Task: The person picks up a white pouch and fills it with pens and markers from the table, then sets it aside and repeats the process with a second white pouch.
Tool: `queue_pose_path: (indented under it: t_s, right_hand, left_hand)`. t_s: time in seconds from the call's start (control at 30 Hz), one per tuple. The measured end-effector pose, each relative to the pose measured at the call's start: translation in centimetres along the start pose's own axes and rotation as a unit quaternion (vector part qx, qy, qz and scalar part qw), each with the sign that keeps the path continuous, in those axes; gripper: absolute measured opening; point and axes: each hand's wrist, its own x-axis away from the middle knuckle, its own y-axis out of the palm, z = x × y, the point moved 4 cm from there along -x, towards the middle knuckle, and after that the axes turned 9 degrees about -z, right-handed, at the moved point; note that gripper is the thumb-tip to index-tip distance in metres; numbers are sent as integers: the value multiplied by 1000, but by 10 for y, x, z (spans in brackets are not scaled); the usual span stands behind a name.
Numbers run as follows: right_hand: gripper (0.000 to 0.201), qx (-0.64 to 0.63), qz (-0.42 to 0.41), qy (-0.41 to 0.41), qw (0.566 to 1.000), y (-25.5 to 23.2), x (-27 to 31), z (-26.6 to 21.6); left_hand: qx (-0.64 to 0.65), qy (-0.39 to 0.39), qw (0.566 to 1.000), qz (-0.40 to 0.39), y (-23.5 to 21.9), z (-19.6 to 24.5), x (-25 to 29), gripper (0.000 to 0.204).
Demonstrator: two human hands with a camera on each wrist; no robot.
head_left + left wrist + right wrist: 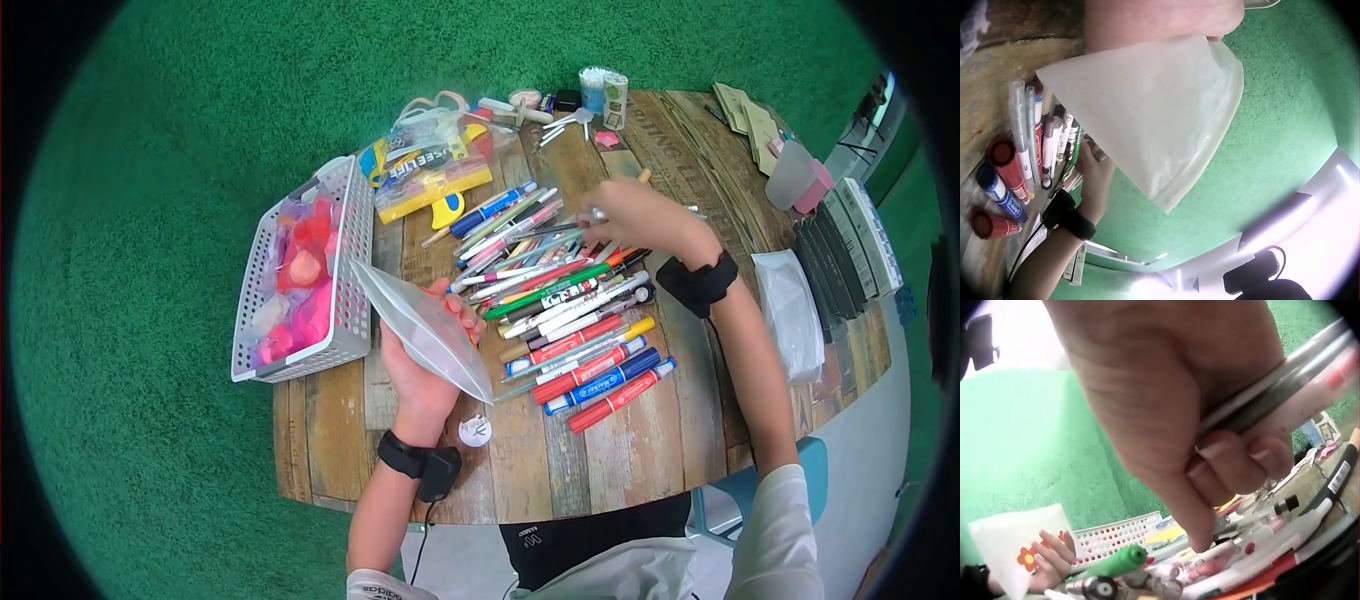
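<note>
My left hand [412, 380] holds a frosted translucent pouch [425, 325], tilted over the table left of the pens. In the right wrist view the pouch [1013, 534] carries orange flowers, and the left fingers lie against its side. My right hand [1147, 394] grips several pens [1291, 384], its fingers curled round their barrels. It hovers low over a loose pile of pens [530, 275] mid-table. Thick red and blue markers [605, 385] lie side by side at the near end of the pile. A green pen [1113, 562] shows below the right hand.
A white perforated basket [350, 300] with pink and red items stands at the left edge. Behind the pens lies a yellow-edged zip bag [440, 195]. Cotton swabs [565, 125] lie at the back. White plastic sleeves [790, 315] and dark folders [830, 255] sit at the right. A round sticker [475, 430] lies nearby.
</note>
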Motion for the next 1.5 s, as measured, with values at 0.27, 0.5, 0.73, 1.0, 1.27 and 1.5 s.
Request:
queue_pose_path:
  t_s: [0.27, 0.5, 0.73, 1.0, 1.27, 1.5]
  right_hand:
    - [25, -161, 269, -2, 949, -49, 16, 11]
    - [21, -306, 521, 4, 797, -61, 35, 30]
    - [20, -266, 542, 20, 797, -62, 33, 52]
    - [23, -239, 521, 91, 814, -47, 29, 73]
    - [28, -232, 553, 64, 798, -43, 29, 73]
    - [29, -223, 574, 28, 788, -37, 27, 70]
  left_hand:
    - [2, -1, 1000, -4, 1, -1, 0, 68]
    - [-18, 1, 1000, -13, 0, -1, 1, 61]
    - [-23, -3, 999, -24, 0, -1, 0, 54]
    - [-17, -2, 999, -34, 0, 0, 1, 54]
    - [-12, 0, 999, -38, 0, 1, 0, 54]
    - [-7, -4, 999, -39, 0, 1, 0, 52]
